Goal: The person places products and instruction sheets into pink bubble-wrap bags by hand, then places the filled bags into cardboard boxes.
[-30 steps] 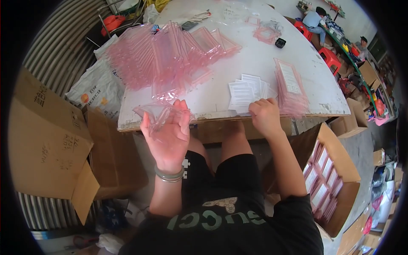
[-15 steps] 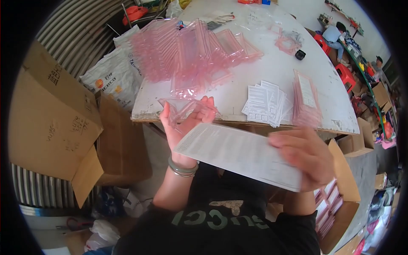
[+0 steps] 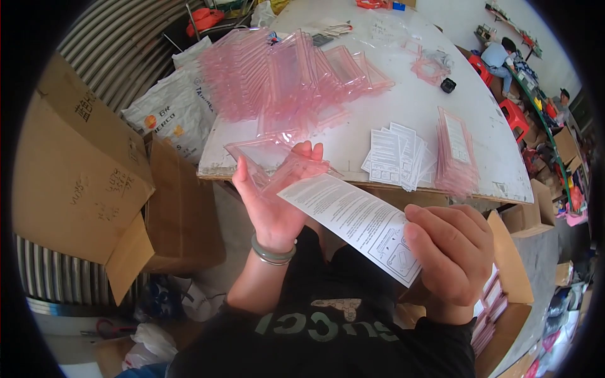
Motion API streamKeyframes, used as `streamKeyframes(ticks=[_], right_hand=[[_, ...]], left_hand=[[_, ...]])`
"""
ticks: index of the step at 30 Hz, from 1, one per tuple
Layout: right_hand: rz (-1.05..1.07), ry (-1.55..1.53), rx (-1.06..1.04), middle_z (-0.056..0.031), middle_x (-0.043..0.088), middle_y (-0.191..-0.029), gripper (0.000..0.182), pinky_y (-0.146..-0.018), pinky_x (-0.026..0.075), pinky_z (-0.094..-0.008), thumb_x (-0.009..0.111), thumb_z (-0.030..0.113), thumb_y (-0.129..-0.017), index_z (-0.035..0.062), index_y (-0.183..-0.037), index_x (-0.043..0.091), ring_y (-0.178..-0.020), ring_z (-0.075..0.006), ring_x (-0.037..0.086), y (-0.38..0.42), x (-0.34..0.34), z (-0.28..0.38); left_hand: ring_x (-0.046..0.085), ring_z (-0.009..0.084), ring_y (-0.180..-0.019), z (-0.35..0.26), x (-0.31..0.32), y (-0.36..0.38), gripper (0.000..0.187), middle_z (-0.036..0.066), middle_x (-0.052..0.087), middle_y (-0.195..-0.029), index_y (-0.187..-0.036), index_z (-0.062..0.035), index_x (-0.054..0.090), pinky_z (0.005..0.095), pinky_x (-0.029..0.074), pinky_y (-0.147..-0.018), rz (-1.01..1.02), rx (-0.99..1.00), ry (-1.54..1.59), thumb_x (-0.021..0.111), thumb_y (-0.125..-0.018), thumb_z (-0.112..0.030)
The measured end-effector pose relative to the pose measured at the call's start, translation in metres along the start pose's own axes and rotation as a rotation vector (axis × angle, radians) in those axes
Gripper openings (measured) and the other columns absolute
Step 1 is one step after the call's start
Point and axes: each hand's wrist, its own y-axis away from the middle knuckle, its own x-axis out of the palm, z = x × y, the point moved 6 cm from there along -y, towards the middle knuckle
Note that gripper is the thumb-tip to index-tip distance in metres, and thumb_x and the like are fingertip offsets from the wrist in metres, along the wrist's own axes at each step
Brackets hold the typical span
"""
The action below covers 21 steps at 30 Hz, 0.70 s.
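Note:
My left hand [image 3: 277, 217], palm up with a bangle at the wrist, supports a clear pink plastic pouch [image 3: 255, 156] between thumb and fingers. Gripped at one end by my right hand [image 3: 455, 252] is a white printed leaflet [image 3: 353, 220] with text and small drawings. The leaflet's far end overlaps the pouch at my left palm in this view. Beyond them, a fanned pile of similar printed leaflets [image 3: 396, 157] lies near the table edge. To its right is a stack of pink pouches [image 3: 457, 154] with a leaflet showing in the top one.
A large heap of pink pouches [image 3: 283, 79] covers the left of the white table [image 3: 416, 101]. A small black object [image 3: 448, 85] lies farther back. Cardboard boxes [image 3: 82, 170] stand at left; an open box [image 3: 513, 315] of packed pouches is at lower right. Two people sit far right.
The leaflet has turned more steeply and come into focus, its far end now nearer the pouch. My left hand has tilted the pouch slightly.

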Motion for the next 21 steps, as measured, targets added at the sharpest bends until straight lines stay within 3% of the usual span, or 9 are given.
streamKeyframes(ticks=[4,7,10,13,16,21], right_hand=[[0.015,-0.035,-0.022,-0.0165,0.070,-0.090,0.031,-0.056,0.049,-0.0317,0.072,0.008,-0.067,-0.0010,-0.096,0.067,-0.071,-0.0253,0.068,-0.001,0.006,0.002],[0.031,-0.047,-0.039,-0.0168,0.070,-0.089,0.031,-0.055,0.049,-0.0313,0.071,0.008,-0.066,-0.0015,-0.095,0.067,-0.071,-0.0251,0.067,-0.002,0.007,0.004],[0.042,-0.003,-0.069,-0.0169,0.069,-0.088,0.031,-0.055,0.048,-0.0306,0.071,0.010,-0.066,-0.0021,-0.094,0.067,-0.070,-0.0245,0.067,-0.003,0.006,0.005],[0.018,0.026,-0.100,-0.0168,0.068,-0.087,0.030,-0.055,0.047,-0.0299,0.071,0.011,-0.066,-0.0022,-0.093,0.067,-0.070,-0.0236,0.065,-0.002,0.016,0.010],[-0.040,0.035,-0.133,-0.0169,0.068,-0.087,0.029,-0.055,0.046,-0.0295,0.071,0.010,-0.068,-0.0023,-0.094,0.067,-0.070,-0.0233,0.065,-0.004,0.032,0.012],[-0.062,0.003,-0.104,-0.0182,0.068,-0.087,0.031,-0.054,0.047,-0.0289,0.070,0.009,-0.068,-0.0025,-0.097,0.067,-0.068,-0.0233,0.064,-0.002,0.019,0.008]], left_hand=[[0.046,0.0333,-0.128,0.003,0.002,-0.001,0.098,0.020,0.053,-0.129,-0.130,0.0083,0.047,0.0483,0.038,-0.110,0.042,-0.070,0.081,0.052,-0.081,-0.077],[0.046,0.0334,-0.128,-0.001,-0.002,0.000,0.099,0.020,0.052,-0.130,-0.131,0.0078,0.046,0.0493,0.038,-0.110,-0.064,-0.008,0.058,0.051,-0.081,-0.078],[0.046,0.0333,-0.128,-0.005,-0.005,-0.002,0.098,0.019,0.051,-0.130,-0.132,0.0063,0.045,0.0506,0.038,-0.110,-0.036,0.047,-0.007,0.052,-0.081,-0.077],[0.046,0.0307,-0.131,0.004,0.003,0.002,0.100,0.019,0.050,-0.134,-0.137,0.0065,0.041,0.0449,0.036,-0.113,-0.080,0.067,-0.036,0.052,-0.082,-0.076],[0.046,0.0335,-0.128,0.016,0.006,0.004,0.095,0.017,0.051,-0.130,-0.134,0.0035,0.044,0.0515,0.038,-0.109,-0.096,0.030,0.021,0.055,-0.081,-0.075],[0.047,0.0291,-0.130,0.006,0.001,0.004,0.102,0.018,0.051,-0.134,-0.137,0.0068,0.042,0.0450,0.034,-0.114,-0.022,0.050,-0.041,0.052,-0.081,-0.077]])
